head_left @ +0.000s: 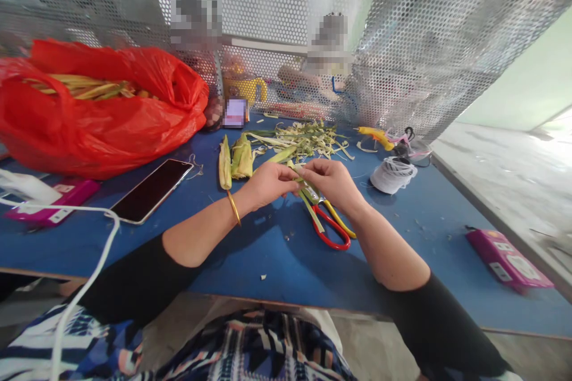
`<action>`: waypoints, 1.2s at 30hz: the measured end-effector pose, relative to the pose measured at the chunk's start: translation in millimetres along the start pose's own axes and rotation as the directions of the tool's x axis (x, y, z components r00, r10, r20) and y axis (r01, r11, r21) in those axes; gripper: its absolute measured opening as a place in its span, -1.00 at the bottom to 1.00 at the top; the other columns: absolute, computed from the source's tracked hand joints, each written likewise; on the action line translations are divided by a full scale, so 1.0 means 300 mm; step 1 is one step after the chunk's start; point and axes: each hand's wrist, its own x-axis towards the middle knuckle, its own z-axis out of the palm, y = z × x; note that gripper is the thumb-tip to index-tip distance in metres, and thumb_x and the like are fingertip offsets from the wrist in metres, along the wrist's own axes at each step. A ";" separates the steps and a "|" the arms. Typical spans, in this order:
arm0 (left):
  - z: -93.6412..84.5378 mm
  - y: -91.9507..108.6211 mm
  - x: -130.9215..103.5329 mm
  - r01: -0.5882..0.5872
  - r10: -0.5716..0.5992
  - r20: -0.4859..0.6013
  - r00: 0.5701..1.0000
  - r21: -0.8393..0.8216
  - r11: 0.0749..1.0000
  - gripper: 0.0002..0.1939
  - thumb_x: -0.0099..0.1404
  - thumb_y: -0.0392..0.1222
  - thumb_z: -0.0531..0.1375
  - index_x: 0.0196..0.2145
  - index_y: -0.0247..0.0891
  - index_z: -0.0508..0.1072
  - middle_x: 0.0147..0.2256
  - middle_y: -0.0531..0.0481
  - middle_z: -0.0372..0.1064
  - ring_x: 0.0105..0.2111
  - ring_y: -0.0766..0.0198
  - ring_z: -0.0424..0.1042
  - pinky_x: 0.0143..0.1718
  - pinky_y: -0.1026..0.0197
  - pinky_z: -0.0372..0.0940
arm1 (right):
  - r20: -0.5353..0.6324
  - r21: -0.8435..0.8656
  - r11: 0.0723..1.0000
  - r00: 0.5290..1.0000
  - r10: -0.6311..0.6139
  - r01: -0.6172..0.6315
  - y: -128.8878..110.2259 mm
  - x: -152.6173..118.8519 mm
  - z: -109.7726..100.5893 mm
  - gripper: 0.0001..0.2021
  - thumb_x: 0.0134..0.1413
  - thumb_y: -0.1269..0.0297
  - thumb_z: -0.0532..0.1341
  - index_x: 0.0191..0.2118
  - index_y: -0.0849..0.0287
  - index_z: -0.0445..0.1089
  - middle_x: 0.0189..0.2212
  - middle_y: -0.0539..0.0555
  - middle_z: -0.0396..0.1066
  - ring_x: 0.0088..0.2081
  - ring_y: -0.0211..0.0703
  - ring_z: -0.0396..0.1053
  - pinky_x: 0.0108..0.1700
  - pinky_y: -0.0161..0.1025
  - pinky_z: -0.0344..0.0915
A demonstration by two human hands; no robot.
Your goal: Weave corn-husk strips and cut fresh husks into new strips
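Near the middle of the blue table, my left hand (271, 184) and my right hand (329, 181) meet, each pinching a narrow green leaf strip (292, 166) between thumb and fingers. Under the hands lie scissors (333, 235) with one red and one yellow handle, and a pale green strip (313, 211) rests beside them. Two husk pieces, a thin one (224, 164) and a wider one (242, 156), sit left of my left hand. Behind both hands spreads a pile of shredded leaf strips (313, 140).
A red bag (102, 137) of dry leaves fills the back left. Nearby lie a phone (152, 191) and a pink power strip (58, 202) with a white cable. At right are a white string roll (393, 175) and another pink power strip (509, 259). Perforated metal panels (277, 0) stand behind.
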 end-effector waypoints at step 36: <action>0.025 -0.031 -0.016 -0.172 0.110 0.299 0.948 0.190 0.967 -0.68 0.14 -0.12 0.30 -0.71 -0.23 0.48 -0.67 0.04 0.36 -0.60 0.37 0.20 -0.51 0.26 0.04 | -0.194 0.516 0.855 0.980 0.052 0.057 0.005 0.012 0.047 -0.79 0.20 0.15 0.17 -0.40 0.06 0.16 -0.51 -0.02 0.46 -0.35 -0.17 0.52 -0.23 -0.22 0.40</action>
